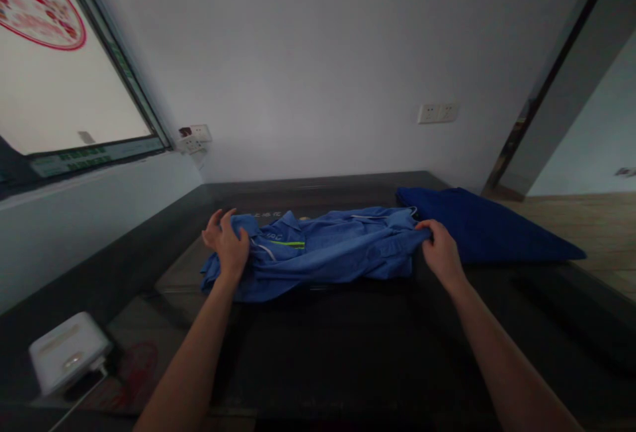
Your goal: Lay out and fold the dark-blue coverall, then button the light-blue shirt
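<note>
A blue work jacket (342,246) lies stretched sideways across the dark surface in front of me, with creases along its length. White piping, a yellow-green strip and partly readable lettering show near its left end. My left hand (228,243) rests against that left end, fingers spread and slightly curled beside the collar area. At the opposite end, my right hand (440,250) pinches the edge of the cloth between thumb and fingers. The fabric between both hands is loosely extended.
A dark blue folded cloth (487,226) lies to the right. At the lower left stands a white box-shaped device (72,352) with a cable. The dark glossy tabletop (338,346) backs onto a pale wall with sockets (437,113). A window (74,87) is at left.
</note>
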A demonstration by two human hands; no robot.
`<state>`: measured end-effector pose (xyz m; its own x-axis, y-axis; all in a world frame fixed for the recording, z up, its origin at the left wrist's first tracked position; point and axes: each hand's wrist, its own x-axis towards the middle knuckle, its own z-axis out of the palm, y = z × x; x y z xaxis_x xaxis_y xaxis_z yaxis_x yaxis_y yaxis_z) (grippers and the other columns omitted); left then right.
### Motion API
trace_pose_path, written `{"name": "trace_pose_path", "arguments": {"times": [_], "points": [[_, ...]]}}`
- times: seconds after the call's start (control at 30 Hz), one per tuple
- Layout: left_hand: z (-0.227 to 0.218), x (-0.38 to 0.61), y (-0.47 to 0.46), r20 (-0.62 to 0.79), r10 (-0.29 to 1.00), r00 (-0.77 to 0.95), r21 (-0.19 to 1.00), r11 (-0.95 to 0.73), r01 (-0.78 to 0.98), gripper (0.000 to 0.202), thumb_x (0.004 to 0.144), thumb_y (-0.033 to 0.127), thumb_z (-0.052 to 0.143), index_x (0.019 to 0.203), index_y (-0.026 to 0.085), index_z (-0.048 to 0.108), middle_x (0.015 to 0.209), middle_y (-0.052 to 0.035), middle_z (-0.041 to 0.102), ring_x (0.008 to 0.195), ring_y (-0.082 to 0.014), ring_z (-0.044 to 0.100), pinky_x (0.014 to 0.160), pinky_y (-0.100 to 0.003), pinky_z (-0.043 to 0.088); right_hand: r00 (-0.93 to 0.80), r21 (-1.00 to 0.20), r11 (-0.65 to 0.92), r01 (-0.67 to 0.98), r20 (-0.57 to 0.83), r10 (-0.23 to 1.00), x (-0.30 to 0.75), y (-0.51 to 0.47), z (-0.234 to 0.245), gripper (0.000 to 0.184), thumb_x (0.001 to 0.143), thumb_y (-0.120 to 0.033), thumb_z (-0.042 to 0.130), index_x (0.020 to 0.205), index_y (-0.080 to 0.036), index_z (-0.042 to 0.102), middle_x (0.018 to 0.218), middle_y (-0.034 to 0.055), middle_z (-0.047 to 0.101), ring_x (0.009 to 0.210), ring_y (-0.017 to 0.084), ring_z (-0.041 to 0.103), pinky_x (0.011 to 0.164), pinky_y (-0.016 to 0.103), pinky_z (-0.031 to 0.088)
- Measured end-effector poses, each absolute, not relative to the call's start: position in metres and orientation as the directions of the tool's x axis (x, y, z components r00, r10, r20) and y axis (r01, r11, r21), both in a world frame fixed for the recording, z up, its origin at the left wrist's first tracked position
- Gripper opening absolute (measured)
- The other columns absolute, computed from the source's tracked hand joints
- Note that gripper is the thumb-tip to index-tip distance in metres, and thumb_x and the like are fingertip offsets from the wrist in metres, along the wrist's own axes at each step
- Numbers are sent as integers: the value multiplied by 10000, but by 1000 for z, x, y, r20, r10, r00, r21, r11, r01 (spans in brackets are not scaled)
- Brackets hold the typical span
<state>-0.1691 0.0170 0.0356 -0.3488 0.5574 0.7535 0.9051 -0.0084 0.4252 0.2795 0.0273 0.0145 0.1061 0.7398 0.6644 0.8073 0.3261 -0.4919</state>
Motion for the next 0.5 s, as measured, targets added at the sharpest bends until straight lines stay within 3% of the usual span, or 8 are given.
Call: {"name": "trace_pose_path", "arguments": {"times": [0.07,0.13,0.23,0.33,0.4,0.5], "points": [[35,-153,16,777,616,-130,264,-131,956,323,835,126,477,1142,186,557,1292,-102,483,1253,-261,396,1126,-538,112,43,-437,309,844,630,775,275,25,14,363,666,-14,366,872,-195,604,996,81,601,957,222,546,875,379,414],[30,-135,15,707,692,146,136,-335,932,271,859,132,440,1063,209,602,1214,-65,565,1182,-212,483,1134,-482,184,11,-359,272,893,622,783,272,20,15,342,709,-24,375,839,-197,640,1016,86,600,986,236,520,902,417,392],[15,-111,15,494,738,460,90,-569,817,310,895,170,411,1147,223,583,1281,-58,558,1208,-190,488,1117,-434,271,50,-262,183,948,687,725,264,11,23,279,790,-116,427,831,-207,687,1098,107,584,1049,295,449,905,499,367],[-3,-101,16,300,771,562,118,-615,780,372,925,265,417,1285,245,505,1419,-65,447,1295,-208,416,1104,-418,301,50,-222,169,960,733,678,248,-2,33,278,822,-155,446,923,-212,699,1201,117,553,1101,337,397,869,517,384],[-13,-100,17,197,801,566,136,-594,793,424,935,338,413,1350,258,444,1454,-74,404,1325,-222,380,1098,-420,305,-69,-204,299,932,712,699,230,-10,35,300,850,-154,432,1008,-211,680,1179,108,577,1096,314,429,878,487,398],[-20,-102,21,111,841,530,150,-541,827,468,942,408,383,1388,269,398,1462,-82,391,1343,-233,355,1090,-431,305,-373,-186,554,812,565,736,198,-21,29,292,897,-194,434,1100,-221,642,1103,85,629,1052,253,510,898,429,413]]}}
